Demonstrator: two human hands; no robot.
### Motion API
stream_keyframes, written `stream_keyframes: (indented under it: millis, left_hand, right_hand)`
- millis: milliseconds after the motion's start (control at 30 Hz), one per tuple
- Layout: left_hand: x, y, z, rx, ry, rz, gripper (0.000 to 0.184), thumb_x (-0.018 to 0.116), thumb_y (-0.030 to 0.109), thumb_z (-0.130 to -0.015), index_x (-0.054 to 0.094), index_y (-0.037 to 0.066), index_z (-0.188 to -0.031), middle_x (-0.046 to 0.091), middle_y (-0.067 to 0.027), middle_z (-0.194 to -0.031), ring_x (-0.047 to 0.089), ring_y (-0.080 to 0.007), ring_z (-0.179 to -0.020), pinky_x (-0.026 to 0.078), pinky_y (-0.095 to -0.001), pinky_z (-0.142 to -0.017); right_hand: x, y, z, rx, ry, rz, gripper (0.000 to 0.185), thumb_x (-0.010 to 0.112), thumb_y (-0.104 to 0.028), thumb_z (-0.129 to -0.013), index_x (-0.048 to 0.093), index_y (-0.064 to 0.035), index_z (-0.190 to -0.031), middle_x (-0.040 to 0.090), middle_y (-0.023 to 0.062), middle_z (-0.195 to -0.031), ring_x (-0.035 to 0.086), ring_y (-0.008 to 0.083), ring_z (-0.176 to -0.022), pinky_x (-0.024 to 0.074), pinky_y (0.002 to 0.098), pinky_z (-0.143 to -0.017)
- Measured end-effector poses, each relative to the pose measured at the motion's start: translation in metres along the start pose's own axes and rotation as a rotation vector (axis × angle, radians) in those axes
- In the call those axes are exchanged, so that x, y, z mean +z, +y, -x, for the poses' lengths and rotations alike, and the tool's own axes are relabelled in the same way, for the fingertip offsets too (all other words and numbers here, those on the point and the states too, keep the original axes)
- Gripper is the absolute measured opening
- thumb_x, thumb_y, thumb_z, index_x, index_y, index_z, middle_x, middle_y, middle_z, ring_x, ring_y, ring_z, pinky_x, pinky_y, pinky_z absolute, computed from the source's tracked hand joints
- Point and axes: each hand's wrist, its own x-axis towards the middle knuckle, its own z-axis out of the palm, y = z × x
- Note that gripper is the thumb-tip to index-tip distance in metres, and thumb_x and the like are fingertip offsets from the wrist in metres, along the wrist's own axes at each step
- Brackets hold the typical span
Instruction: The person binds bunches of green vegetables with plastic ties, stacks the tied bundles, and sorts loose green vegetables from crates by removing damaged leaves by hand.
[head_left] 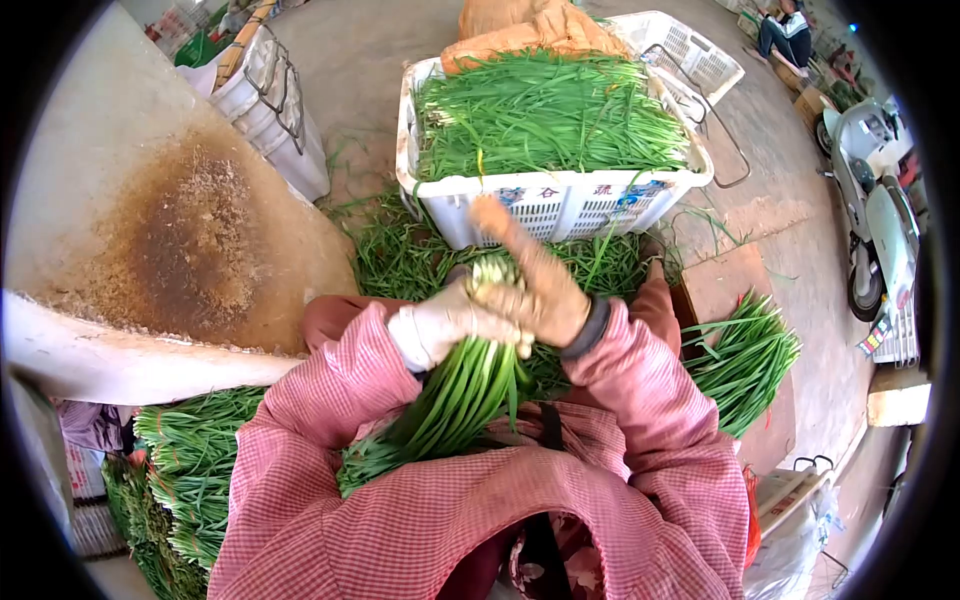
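A bunch of garlic chives [455, 400] slants across my lap, pale stem ends up and green leaves toward my body. My left hand [435, 325], in a whitish glove, is closed around the bunch just below the stem ends. My right hand [545, 300], in a stained brownish glove, presses on the same stems from the other side, its fingers bent over them. One digit of that hand sticks up toward the crate, smeared by motion. Just ahead stands a white plastic crate [520, 205] heaped with loose garlic chives [550, 115].
Scattered leaves [400, 255] cover the floor around the crate. Tied bunches [745, 360] lie on a board at right; more bunches [200, 460] are stacked at left. A stained pale slab [110, 230] stands at left. A scooter [880, 220] and a seated person [785, 40] are farther right.
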Motion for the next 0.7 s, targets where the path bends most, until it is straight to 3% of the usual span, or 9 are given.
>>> stream_keyframes:
  millis: [67,100,167,233,267,300,400,467,700]
  left_hand:
    - [0.003,0.023,-0.003,0.113,0.202,0.05,0.026,0.062,0.005,-0.069,0.055,0.002,-0.094,0.061,-0.0114,-0.081,0.059,-0.0212,-0.078,0.048,-0.035,-0.073]
    - [-0.001,0.041,-0.004,0.212,0.271,0.035,0.026,0.061,0.003,-0.069,0.054,0.003,-0.094,0.061,-0.0107,-0.081,0.059,-0.021,-0.078,0.049,-0.0348,-0.071]
    - [-0.018,0.088,0.005,0.337,0.422,0.061,0.027,0.059,-0.001,-0.068,0.053,0.003,-0.095,0.06,-0.0095,-0.083,0.059,-0.0208,-0.076,0.05,-0.0338,-0.068]
    - [-0.027,0.136,0.029,0.458,0.601,0.102,0.027,0.057,-0.004,-0.068,0.053,0.004,-0.094,0.06,-0.009,-0.083,0.06,-0.0208,-0.074,0.051,-0.0325,-0.066]
    - [-0.03,0.156,0.043,0.563,0.702,0.103,0.027,0.056,-0.006,-0.069,0.053,0.005,-0.093,0.061,-0.009,-0.082,0.06,-0.0208,-0.071,0.052,-0.0321,-0.064]
    - [-0.045,0.172,0.058,0.663,0.757,0.082,0.026,0.056,-0.005,-0.07,0.052,0.004,-0.093,0.06,-0.0094,-0.082,0.06,-0.0214,-0.072,0.052,-0.0327,-0.064]
    - [-0.079,0.203,0.102,0.893,0.715,-0.038,0.024,0.055,-0.002,-0.074,0.05,0.003,-0.097,0.058,-0.0105,-0.083,0.06,-0.0228,-0.076,0.053,-0.0344,-0.064]
    - [-0.073,0.216,0.116,0.926,0.884,-0.161,0.03,0.055,0.0,-0.076,0.043,0.0,-0.104,0.057,-0.0123,-0.085,0.059,-0.0232,-0.079,0.052,-0.0324,-0.068]
    - [-0.031,0.228,0.114,1.17,0.966,-0.469,0.031,0.056,-0.001,-0.076,0.048,-0.004,-0.105,0.059,-0.0143,-0.092,0.06,-0.0232,-0.084,0.052,-0.0311,-0.071]
  right_hand:
    - [-0.002,-0.001,-0.017,0.362,0.209,-0.784,0.085,0.062,-0.032,-0.077,0.006,-0.0058,-0.136,0.032,0.0174,-0.129,0.032,0.0225,-0.119,0.0295,0.0336,-0.098]
    - [-0.001,-0.012,-0.022,0.357,0.195,-1.011,0.096,0.068,-0.03,-0.073,-0.001,-0.0068,-0.136,0.031,0.0174,-0.13,0.03,0.0228,-0.12,0.0296,0.033,-0.098]
    - [0.017,-0.023,-0.01,0.604,-0.169,-0.789,0.089,0.071,-0.027,-0.069,0.014,-0.0061,-0.134,0.041,0.0134,-0.123,0.041,0.0228,-0.112,0.0369,0.0329,-0.093]
    - [0.045,0.007,0.028,0.808,-0.502,-0.614,0.054,0.069,-0.021,-0.072,0.045,-0.0036,-0.117,0.056,0.0094,-0.106,0.052,0.0175,-0.097,0.0448,0.03,-0.082]
    - [0.044,0.015,0.038,1.121,-0.866,-0.559,0.046,0.066,-0.021,-0.075,0.048,-0.0016,-0.113,0.058,0.0106,-0.103,0.055,0.0181,-0.093,0.0465,0.0288,-0.078]
    - [0.047,0.026,0.054,1.177,-0.989,-0.442,0.046,0.064,-0.021,-0.076,0.047,-0.0027,-0.114,0.057,0.0108,-0.104,0.054,0.0188,-0.094,0.0459,0.0292,-0.079]
    - [0.033,0.061,0.109,1.183,-0.879,0.221,0.045,0.061,-0.02,-0.077,0.046,-0.0061,-0.117,0.055,0.0116,-0.109,0.053,0.0209,-0.099,0.0442,0.0304,-0.082]
    - [0.013,0.073,0.127,1.272,-0.757,0.501,0.044,0.058,-0.019,-0.078,0.045,-0.0084,-0.119,0.053,0.0121,-0.112,0.051,0.0222,-0.102,0.0431,0.0312,-0.084]
    - [0.004,0.076,0.129,1.2,-0.44,0.537,0.042,0.052,-0.015,-0.082,0.043,-0.0101,-0.123,0.048,0.011,-0.121,0.05,0.0218,-0.107,0.0426,0.03,-0.084]
